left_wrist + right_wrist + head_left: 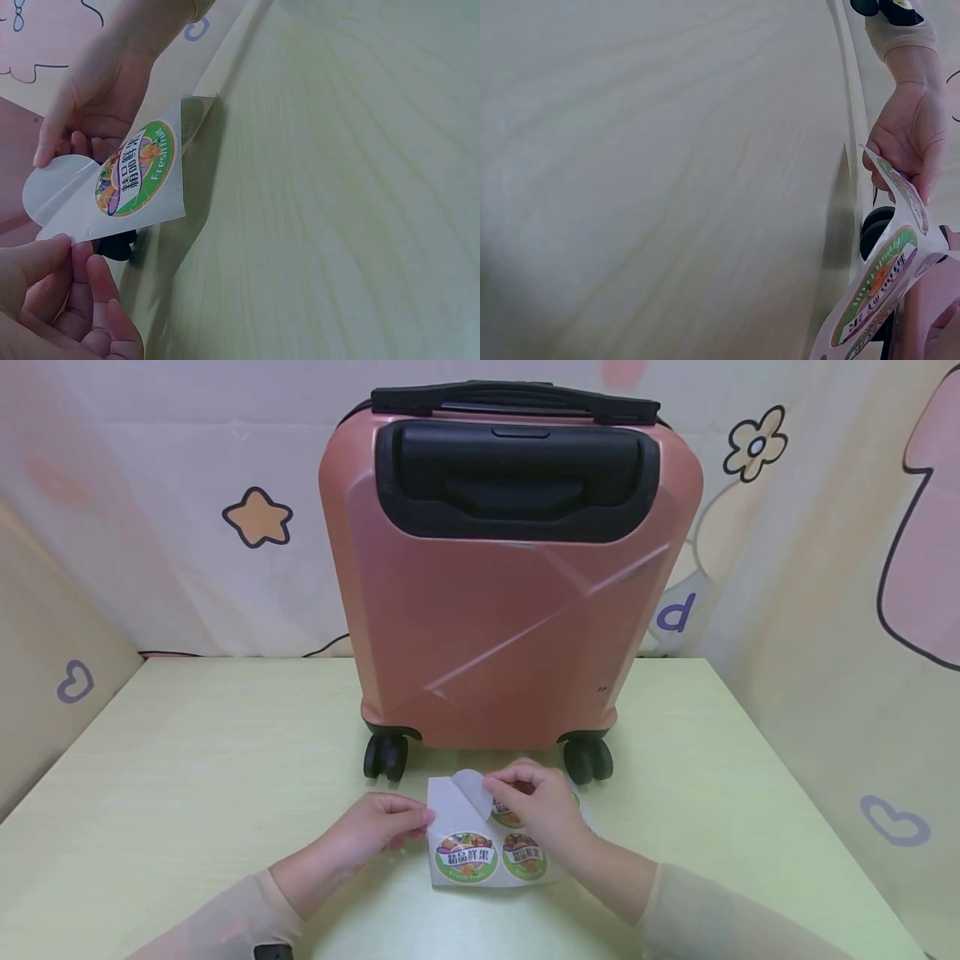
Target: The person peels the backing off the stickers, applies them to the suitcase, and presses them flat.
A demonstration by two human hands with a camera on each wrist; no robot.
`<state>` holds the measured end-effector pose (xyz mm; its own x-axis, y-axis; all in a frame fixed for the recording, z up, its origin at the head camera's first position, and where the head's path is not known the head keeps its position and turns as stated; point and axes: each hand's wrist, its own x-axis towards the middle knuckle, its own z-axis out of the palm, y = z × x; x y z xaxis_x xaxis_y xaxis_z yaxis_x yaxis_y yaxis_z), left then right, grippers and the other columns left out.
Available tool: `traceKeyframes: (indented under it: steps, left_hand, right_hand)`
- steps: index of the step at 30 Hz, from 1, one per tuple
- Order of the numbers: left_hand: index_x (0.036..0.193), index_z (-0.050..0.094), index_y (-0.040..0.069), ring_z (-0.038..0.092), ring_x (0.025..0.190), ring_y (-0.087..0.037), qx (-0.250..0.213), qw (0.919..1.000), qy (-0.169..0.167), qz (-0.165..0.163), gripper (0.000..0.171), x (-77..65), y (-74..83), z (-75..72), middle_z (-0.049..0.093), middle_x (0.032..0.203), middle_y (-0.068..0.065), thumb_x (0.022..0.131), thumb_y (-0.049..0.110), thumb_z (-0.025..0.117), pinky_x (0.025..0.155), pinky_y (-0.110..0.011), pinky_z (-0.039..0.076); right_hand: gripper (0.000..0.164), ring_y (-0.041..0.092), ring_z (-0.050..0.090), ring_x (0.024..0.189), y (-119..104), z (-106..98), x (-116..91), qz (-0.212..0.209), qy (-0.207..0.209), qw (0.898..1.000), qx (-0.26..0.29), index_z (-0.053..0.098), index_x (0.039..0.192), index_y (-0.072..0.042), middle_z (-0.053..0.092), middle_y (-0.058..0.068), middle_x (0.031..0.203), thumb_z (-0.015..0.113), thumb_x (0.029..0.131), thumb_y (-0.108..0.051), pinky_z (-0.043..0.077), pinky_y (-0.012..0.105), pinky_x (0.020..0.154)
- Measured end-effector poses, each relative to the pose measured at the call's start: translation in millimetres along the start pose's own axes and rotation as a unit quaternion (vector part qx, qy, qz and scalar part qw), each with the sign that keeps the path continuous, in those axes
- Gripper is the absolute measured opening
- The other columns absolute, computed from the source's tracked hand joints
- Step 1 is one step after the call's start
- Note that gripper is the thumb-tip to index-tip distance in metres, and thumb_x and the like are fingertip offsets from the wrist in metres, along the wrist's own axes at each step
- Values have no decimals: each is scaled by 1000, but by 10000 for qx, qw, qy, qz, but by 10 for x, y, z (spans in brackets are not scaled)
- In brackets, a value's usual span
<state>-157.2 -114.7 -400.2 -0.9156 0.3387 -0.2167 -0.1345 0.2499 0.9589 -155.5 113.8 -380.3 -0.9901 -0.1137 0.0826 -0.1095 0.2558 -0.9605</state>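
"Two pinches are in view on one sheet: which is which?"

"The left hand pinches the sheet's left edge between thumb and finger, the other fingers loosely curled. The right hand pinches, with thumb and forefinger, the rim of one sticker, bent back so that its pale underside shows."

"And the sheet's position, from where we stand?"

"Just in front of the suitcase, tilted; its near edge seems clear of the table."

"How should it handle?"

"Very light, I judge, and limp: thin paper, bowing under little force. The backing is probably smooth and slightly slippery; the sticker's underside is likely tacky, apt to cling to skin or to itself. Creasing and tearing are the chief risks."

"Best holds, then?"

"For the sheet, a bare margin close to the fold, for support. For the sticker, the extreme rim only, drawn back low and slowly."
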Motion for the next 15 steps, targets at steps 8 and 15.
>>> traceKeyframes:
  steps: [8, 15]
  left_hand:
    - [100, 68, -7, 59, 75, -14, 46, 10000, 52, -71, 28, -3, 8, -3, 67, 79, -2, 88, 18, 64, 62, -28, 44]
    - [100, 67, -7, 58, 73, -13, 84, 9999, 78, -78, 28, -4, 11, -5, 67, 78, -2, 88, 17, 63, 61, -28, 44]
  right_hand:
    - [8, 16, 57, 81, 5, -28, -4, -84, 75, 9998, 191, 73, 88, -5, 64, 2, 83, 71, 82, -10, 48, 21, 70]
    - [10, 16, 57, 84, -16, -45, -4, -75, 108, 9991, 412, 72, 89, -2, 64, 4, 85, 70, 83, -9, 48, 22, 72]
